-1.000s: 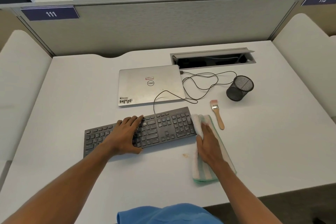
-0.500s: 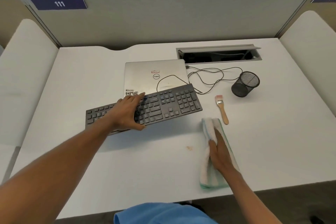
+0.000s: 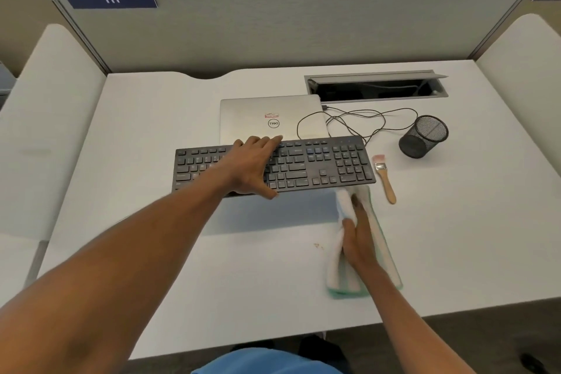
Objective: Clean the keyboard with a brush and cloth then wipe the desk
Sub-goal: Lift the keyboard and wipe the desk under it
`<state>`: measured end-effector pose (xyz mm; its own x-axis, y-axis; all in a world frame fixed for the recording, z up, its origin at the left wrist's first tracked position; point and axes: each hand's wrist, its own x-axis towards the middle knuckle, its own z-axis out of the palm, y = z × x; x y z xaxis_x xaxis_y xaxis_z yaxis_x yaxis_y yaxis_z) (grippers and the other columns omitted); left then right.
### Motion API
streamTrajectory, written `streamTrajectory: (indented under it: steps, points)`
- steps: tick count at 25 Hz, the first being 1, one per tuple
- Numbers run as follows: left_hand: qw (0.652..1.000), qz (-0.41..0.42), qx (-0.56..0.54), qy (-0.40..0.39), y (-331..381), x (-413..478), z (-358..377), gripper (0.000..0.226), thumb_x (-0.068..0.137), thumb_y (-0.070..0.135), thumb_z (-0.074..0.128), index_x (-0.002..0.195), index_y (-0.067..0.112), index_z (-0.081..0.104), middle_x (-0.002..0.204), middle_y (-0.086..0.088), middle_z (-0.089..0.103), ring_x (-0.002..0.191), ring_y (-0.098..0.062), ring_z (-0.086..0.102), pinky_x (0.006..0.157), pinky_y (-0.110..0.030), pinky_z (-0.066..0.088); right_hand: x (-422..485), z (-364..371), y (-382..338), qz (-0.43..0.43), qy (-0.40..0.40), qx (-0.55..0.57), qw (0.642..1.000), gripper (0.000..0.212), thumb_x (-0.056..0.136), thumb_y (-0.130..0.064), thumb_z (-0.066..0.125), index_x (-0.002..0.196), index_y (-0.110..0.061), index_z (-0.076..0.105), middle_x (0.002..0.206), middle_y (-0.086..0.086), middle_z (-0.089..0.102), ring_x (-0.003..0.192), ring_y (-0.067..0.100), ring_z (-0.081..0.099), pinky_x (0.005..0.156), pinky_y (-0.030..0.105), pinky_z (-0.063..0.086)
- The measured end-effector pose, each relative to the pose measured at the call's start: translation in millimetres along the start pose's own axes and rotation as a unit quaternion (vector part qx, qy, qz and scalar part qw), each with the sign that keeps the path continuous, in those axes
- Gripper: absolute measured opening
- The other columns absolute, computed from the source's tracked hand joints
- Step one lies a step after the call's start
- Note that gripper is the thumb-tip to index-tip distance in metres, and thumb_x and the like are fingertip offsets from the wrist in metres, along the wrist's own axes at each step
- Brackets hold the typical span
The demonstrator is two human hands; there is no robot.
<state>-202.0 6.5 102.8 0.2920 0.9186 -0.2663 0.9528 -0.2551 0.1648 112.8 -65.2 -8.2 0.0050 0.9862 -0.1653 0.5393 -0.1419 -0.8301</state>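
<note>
Left hand: grips the keyboard at its middle, fingers over the far edge, thumb at the near edge
Keyboard: raised above the desk, its shadow below
Right hand: flat, fingers straight, pressing the cloth on the desk
Brush: on the desk, just right of the keyboard

the keyboard, flat on the desk a second ago, now hangs lifted in the left hand, fingers over its far edge, thumb at the near one. the right hand has slid the cloth forward; the end past its fingertips now comes up to the keyboard's near edge.
</note>
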Motion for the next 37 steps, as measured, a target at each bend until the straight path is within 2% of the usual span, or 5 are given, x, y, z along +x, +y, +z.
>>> streamTrajectory:
  steps: [3, 11, 25, 31, 37]
  points:
    - [1.000, -0.005, -0.014, 0.009, -2, 1, -3, 0.140, 0.065, 0.072, 0.083, 0.168, 0.018, 0.004, 0.161, -0.008, 0.040, 0.144, -0.032, 0.036, 0.118, -0.059, 0.034, 4, 27, -1, -0.094, -0.027, -0.213, 0.972, 0.075, 0.092, -0.031, 0.033, 0.160, -0.023, 0.002, 0.168, 0.000, -0.001, 0.155, 0.015, -0.003, 0.127, 0.039, -0.002]
    - [1.000, -0.002, 0.010, 0.007, 1, -5, -6, 0.145, 0.063, 0.079, 0.082, 0.167, 0.016, 0.003, 0.162, -0.011, 0.037, 0.145, -0.034, 0.035, 0.119, -0.061, 0.033, -7, 75, -29, -0.275, -0.323, -0.217, 0.879, 0.070, 0.094, -0.028, 0.040, 0.159, -0.036, 0.016, 0.167, -0.009, 0.008, 0.154, 0.006, -0.001, 0.127, 0.038, 0.001]
    - [0.998, -0.051, -0.020, 0.017, 44, -24, -3, 0.139, 0.066, 0.064, 0.089, 0.168, 0.016, 0.008, 0.164, -0.013, 0.038, 0.146, -0.037, 0.034, 0.119, -0.061, 0.032, -84, -42, 10, -0.092, -0.547, -0.196, 0.809, 0.056, 0.094, -0.043, 0.029, 0.147, -0.064, 0.024, 0.166, -0.014, 0.015, 0.150, 0.010, 0.017, 0.123, 0.041, 0.011]
    - [0.997, -0.060, -0.032, 0.024, 61, -25, -3, 0.137, 0.065, 0.065, 0.090, 0.167, 0.017, 0.011, 0.164, -0.012, 0.039, 0.146, -0.037, 0.034, 0.120, -0.062, 0.031, -103, -154, 64, 0.061, -0.522, -0.224, 0.821, 0.031, 0.090, -0.051, 0.034, 0.091, -0.030, 0.056, 0.103, -0.004, 0.055, 0.107, 0.024, 0.053, 0.090, 0.021, 0.038]
    - [0.998, -0.049, -0.018, 0.023, 69, -25, -1, 0.138, 0.065, 0.066, 0.089, 0.167, 0.016, 0.011, 0.164, -0.012, 0.039, 0.146, -0.036, 0.035, 0.119, -0.059, 0.033, -104, -276, 76, 0.259, -0.253, -0.001, 0.932, 0.032, 0.077, -0.031, 0.065, 0.087, -0.001, 0.067, 0.079, 0.013, 0.071, 0.080, 0.032, 0.059, 0.074, 0.039, 0.044]
